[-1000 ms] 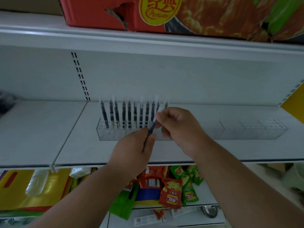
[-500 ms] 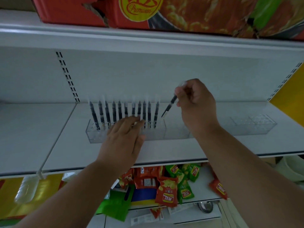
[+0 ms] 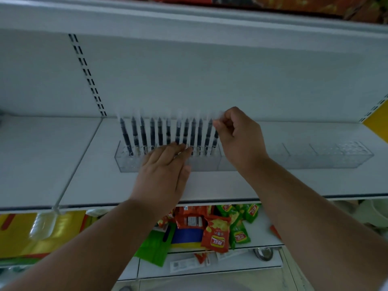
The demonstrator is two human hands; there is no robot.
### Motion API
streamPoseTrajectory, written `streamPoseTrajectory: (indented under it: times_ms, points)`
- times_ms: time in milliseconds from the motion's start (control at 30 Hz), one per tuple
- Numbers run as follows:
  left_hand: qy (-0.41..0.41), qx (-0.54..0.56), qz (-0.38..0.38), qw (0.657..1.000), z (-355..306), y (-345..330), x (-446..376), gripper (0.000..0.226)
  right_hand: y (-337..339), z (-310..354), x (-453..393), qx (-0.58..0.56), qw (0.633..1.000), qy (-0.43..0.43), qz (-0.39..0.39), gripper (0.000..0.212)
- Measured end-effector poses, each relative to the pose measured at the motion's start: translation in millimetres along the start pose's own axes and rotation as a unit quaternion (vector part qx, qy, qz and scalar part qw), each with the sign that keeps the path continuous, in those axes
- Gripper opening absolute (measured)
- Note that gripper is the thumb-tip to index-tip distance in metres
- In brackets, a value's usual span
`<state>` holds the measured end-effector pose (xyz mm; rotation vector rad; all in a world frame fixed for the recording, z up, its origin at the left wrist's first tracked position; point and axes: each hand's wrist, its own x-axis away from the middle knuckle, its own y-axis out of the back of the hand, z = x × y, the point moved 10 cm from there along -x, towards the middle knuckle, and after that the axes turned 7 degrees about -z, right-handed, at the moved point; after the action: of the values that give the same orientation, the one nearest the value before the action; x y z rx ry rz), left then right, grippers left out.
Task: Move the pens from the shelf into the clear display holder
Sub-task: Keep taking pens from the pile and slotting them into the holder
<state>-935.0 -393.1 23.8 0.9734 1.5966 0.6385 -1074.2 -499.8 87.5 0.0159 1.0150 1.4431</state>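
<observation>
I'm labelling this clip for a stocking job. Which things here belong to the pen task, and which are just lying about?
Part of the job:
- pens standing in a row
- clear display holder on the white shelf
- right hand pinching the end pen
- left hand flat against the holder's front

Just lying about:
- snack packets on the lower shelf
- red carton above

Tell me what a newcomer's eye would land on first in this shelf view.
First, the row of dark pens with clear caps standing upright in the left end of the long clear plastic display holder on the white shelf. The right hand pinches the top of the rightmost pen, while the left hand lies flat against the holder's front. Below, red and green snack packets are heaped together.
</observation>
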Motion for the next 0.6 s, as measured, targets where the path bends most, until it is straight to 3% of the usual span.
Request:
streamPoseTrajectory:
  times_ms: [400, 600]
  points:
    - [-0.011, 0.007, -0.009, 1.0, -2, 1, 2, 0.052, -1, -14, 18, 0.028, 0.998, -0.041, 0.029, 0.025]
    - [-0.001, 0.059, -0.05, 0.997, -2, 20, 5, 0.058, 20, 40, 44, 0.033, 0.99, 0.137, 0.005, 0.026]
